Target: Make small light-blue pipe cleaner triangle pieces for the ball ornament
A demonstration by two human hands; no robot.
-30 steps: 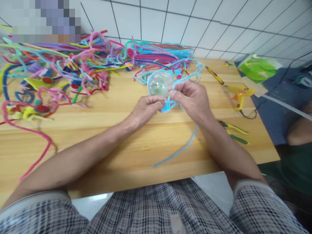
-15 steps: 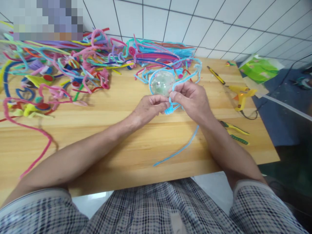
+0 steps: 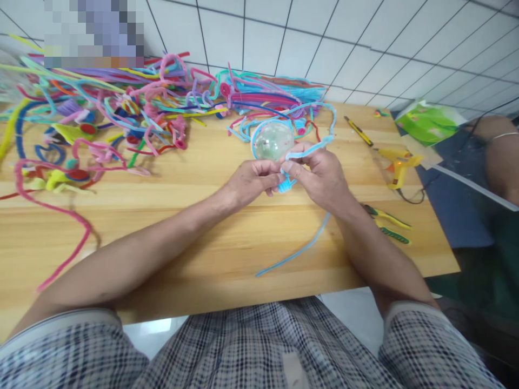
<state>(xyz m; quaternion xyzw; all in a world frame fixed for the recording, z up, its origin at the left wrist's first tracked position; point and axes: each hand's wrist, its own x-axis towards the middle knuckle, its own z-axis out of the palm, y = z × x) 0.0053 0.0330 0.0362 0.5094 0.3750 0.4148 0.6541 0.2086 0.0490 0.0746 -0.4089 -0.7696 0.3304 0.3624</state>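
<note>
Blue pipe cleaner (image 3: 302, 154) got pinched by left hand (image 3: 252, 182) and right hand (image 3: 326, 175) fingers, glue gun (image 3: 400, 165) lying near the desk's (image 3: 227, 265) right edge.

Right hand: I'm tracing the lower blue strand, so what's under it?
The blue strand shows emerging from beneath the right hand; its upper part is covered, so where it leads can't be seen.

Own hands (image 3: 256, 181) 2 | ball (image 3: 274, 141) 1 | worktop (image 3: 219, 243) right edge: knife (image 3: 358, 131), glue gun (image 3: 399, 166), pliers (image 3: 391, 219), 1 each | near front edge: blue stem (image 3: 302, 251) 1 | back edge: stems (image 3: 259, 101) uncountable
</note>
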